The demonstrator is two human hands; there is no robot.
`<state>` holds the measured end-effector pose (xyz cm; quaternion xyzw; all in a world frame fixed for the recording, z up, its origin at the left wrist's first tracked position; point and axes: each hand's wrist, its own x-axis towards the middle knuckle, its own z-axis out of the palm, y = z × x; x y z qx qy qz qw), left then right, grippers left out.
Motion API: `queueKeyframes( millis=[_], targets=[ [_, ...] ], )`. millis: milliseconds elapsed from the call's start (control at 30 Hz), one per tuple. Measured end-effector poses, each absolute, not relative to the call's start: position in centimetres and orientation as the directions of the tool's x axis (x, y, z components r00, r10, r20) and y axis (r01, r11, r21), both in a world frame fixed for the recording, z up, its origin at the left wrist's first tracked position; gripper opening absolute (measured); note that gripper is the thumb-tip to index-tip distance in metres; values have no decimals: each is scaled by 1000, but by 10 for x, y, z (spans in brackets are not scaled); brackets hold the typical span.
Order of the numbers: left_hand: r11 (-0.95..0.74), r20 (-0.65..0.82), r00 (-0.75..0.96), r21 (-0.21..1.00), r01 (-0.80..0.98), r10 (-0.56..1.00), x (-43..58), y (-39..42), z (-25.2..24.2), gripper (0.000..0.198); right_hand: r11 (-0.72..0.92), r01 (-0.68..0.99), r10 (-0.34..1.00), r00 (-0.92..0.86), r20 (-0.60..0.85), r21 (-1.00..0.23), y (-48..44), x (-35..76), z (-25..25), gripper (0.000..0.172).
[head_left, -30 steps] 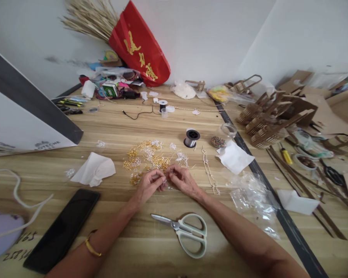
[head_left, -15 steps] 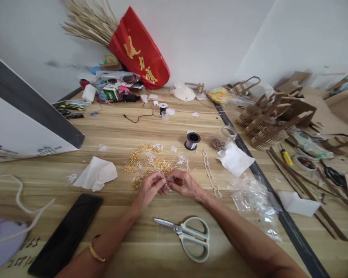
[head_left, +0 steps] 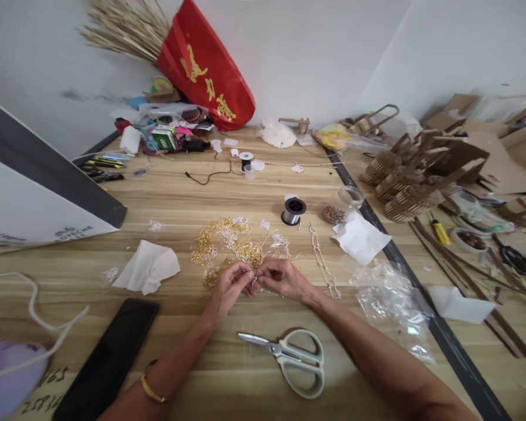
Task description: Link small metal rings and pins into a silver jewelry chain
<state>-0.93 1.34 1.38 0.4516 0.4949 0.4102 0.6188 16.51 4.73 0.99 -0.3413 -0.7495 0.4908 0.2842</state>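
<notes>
"Moved since a second ago: only my viewpoint, slightly; both hands keep to the same spot over the table (head_left: 193,202)."

"Left hand (head_left: 228,287)?"

"One, bare, gold-coloured bracelet (head_left: 151,389) on the forearm. Thumb and fingers pinched on a small shiny piece (head_left: 255,280), its form too small to tell."

"Right hand (head_left: 287,279)?"

"One, bare. Thumb and fingertips bent and closed on the same piece, meeting my left fingertips."

"Location of the piece?"

"Between my two sets of fingertips, at the near edge of a loose heap of gold and silver-coloured bits (head_left: 248,250)."

"Items close by?"

"Scissors (head_left: 301,358), one pair, pale handles, blades together and pointing left, lying between my forearms. Thin chain (head_left: 321,264), one, laid out lengthwise to the right of my right hand. Spool of wire (head_left: 292,215), one, black-flanged, beyond the heap."

"Outlying items?"

"Black phone (head_left: 109,358), one, flat, left of my left forearm. White sheet (head_left: 151,268), one, crumpled, just beyond the phone. Clear plastic bags (head_left: 390,295), several, bunched to the right of my right forearm."
</notes>
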Motion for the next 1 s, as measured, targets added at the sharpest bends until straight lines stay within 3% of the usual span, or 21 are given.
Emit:
queueKeyframes(
  millis=[533,700,833,1000],
  targets=[
    [290,-269,192,953,-91,944,-12,14,11,23,510,316,723,-661,201,-800,47,168,25,13],
    [337,-284,241,916,-217,928,-13,15,10,23,573,318,695,-677,242,-756,49,169,27,14],
    [399,-301,300,845,-357,905,-13,17,11,25,553,310,713,-656,247,-773,47,169,28,14],
    [412,-285,342,823,-392,895,-13,17,8,21,494,317,740,-643,199,-810,43,168,34,12]
  ],
)
